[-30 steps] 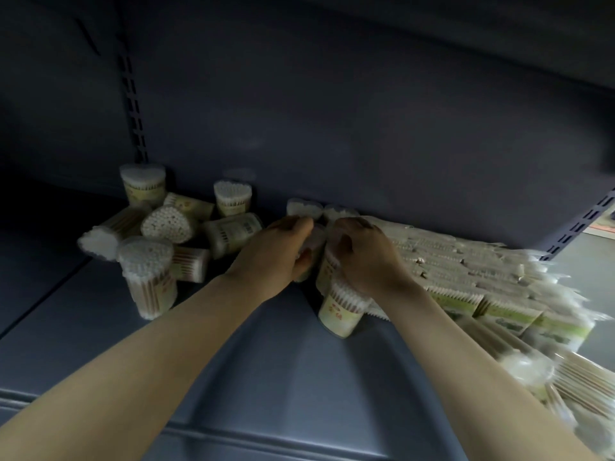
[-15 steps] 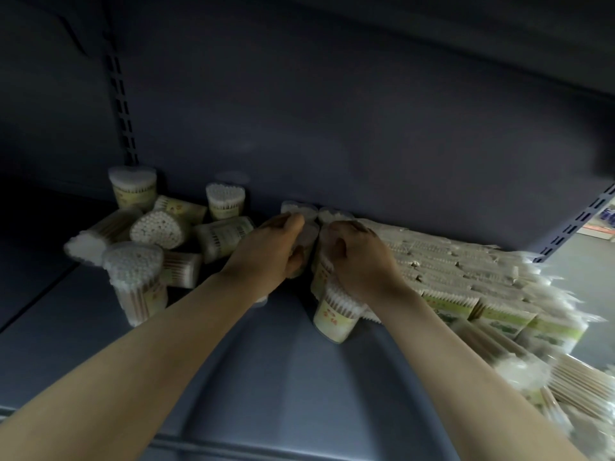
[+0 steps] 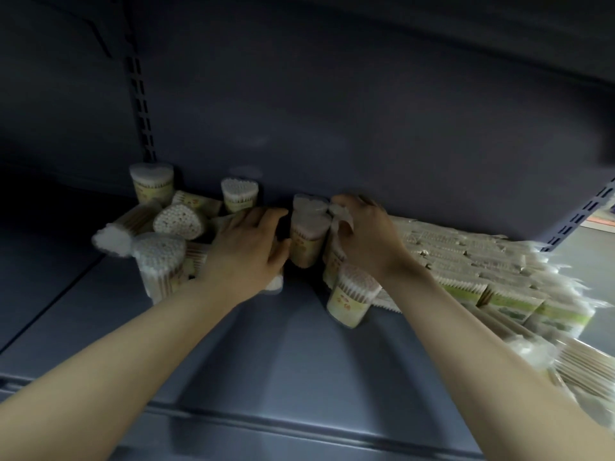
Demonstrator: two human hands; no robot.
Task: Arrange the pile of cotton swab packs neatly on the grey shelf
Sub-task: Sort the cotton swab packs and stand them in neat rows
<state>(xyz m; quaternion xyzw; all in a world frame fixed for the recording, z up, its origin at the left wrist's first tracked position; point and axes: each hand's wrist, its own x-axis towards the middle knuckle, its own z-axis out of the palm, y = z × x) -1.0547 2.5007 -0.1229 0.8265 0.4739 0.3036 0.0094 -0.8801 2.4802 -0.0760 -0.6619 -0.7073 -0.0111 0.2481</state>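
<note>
Both arms stretched deep into the grey shelf, hands working side by side near the back wall.

Left hand laid palm down, fingers straight and relaxed, gripping nothing; thumb edge just beside an upright tub of swabs, apparently touching its left side. A bit of white pack peeking out from under the heel of that hand.

Right hand curled over the tops of the tubs on the other side, fingers bent round a crinkled clear wrapper and pinching it. Upright tub standing between the two sets of fingers, heart-shaped lid up, close to the back wall.

Below the right fingers, toward the shelf's front edge, another tub tilted, swab tips showing, leaning against the flat packs.

Out past the right fingers, a wide layer of flat swab packs in rows, green-labelled ends facing forward, running off to the right edge of view. Nearer the wrist, looser bundles, blurred.

Out past the left fingers, the untidy pile: two tubs standing against the back wall, several tipped on their sides, one upright tub nearest the front. Slotted upright rail rising behind that pile.
</note>
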